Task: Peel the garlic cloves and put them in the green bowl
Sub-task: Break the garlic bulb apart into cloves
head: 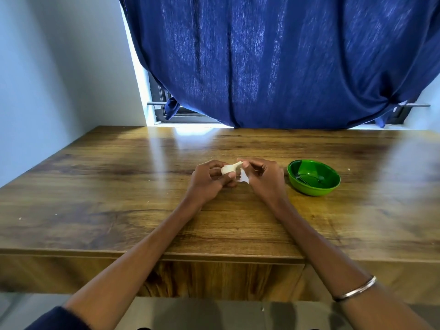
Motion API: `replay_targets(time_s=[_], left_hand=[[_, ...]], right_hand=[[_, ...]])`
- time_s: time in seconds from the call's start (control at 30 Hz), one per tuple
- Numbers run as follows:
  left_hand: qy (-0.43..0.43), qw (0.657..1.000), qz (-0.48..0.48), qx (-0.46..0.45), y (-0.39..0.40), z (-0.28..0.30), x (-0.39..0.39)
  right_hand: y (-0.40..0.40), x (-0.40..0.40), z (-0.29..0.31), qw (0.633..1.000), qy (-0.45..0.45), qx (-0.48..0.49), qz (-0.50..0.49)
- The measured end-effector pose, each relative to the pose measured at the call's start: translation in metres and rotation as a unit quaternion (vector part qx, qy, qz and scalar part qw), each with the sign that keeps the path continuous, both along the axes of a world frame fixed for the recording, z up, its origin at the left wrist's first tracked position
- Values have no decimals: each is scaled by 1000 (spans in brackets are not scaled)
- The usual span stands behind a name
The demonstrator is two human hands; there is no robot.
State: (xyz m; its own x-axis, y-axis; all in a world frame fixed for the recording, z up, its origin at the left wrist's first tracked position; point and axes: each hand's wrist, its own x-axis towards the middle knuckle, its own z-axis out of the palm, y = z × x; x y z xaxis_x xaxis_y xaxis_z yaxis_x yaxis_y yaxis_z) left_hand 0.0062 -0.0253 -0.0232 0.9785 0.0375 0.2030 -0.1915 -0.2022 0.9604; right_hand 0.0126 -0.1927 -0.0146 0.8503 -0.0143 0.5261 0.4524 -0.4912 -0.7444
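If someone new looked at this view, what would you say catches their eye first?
Probably the big blue curtain filling the top of the view behind the wooden table. Next, mid-table, the left hand holds a garlic clove while the right hand pinches its tip; a bright green bowl sits just right of them.

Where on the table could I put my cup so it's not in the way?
The table is bare left of the left hand, out to the wall side, and along the back by the blue curtain. Right of the green bowl is bare too. It's crowded in the middle, where both hands, the right hand included, work the garlic beside the bowl.
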Motion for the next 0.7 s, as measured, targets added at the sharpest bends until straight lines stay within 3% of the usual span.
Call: replay_targets(time_s=[0.17, 0.33, 0.53, 0.7], left_hand=[[-29, 999, 37, 24, 4, 1, 1], [-42, 998, 36, -8, 7, 1, 0], [14, 992, -41, -118, 0, 5, -6], [-3, 993, -48, -106, 0, 7, -9]], right_hand=[[0, -3, 1, 1000, -7, 0, -14], [3, -8, 3, 999, 1, 32, 8], [5, -7, 2, 999, 13, 22, 47], [2, -2, 1, 992, 47, 101, 55]])
